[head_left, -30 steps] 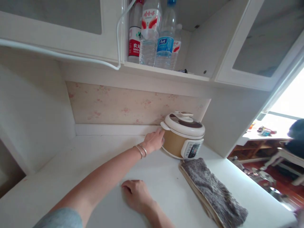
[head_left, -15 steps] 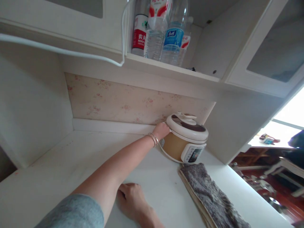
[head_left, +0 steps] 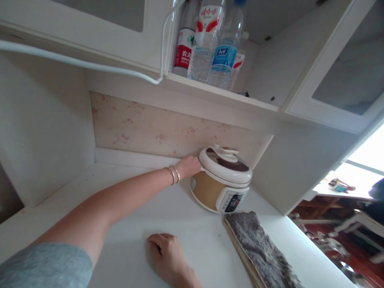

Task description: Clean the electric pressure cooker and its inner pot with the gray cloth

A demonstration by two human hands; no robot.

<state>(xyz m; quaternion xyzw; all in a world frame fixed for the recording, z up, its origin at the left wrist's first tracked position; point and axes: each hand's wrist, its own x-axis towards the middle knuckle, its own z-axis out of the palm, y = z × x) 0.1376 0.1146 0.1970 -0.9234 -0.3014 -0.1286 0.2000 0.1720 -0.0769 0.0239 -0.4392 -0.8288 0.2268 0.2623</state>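
The white cupboard point(head_left: 90, 45) spans the top, above the white bench point(head_left: 120, 256). On the bench, towards its back right, stands the gold-and-white cooker point(head_left: 210, 190), its panel turned outward, probably for easy reading. Just in front lies the folded grey cloth point(head_left: 261, 248), perhaps kept handy there; contact with the cooker is unclear. Bottles point(head_left: 222, 56) stand upright on the cupboard shelf, likely for steadiness. The left hand point(head_left: 189, 166) wraps its fingers round the side handle point(head_left: 202, 169), presumably the surest purchase on a rounded body; the tips are hidden. The right hand point(head_left: 168, 252) rests on the bench, seemingly as a prop, fingers tucked under: I cannot tell how tightly they close. Two thin bracelets point(head_left: 175, 175) circle the left wrist.
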